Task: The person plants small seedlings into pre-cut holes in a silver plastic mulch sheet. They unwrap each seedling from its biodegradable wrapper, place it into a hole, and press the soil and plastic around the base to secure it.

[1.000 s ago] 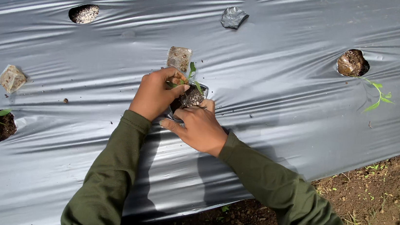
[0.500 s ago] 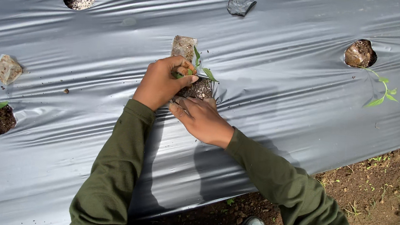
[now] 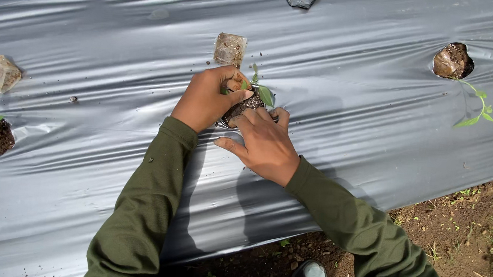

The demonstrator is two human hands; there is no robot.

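Silver plastic sheet point(image 3: 351, 118) covers the bed, its holes holding soil, and at the middle hole point(image 3: 243, 105) the left hand point(image 3: 205, 98) has its grip closed on the seedling point(image 3: 258, 88) while the right hand point(image 3: 264, 143) presses fingers, spread open, against its soil plug point(image 3: 249, 102)

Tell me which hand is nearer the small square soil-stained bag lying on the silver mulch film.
Left. The left hand sits just below the bag, fingers on the seedling; the right hand lies farther down, below the seedling.
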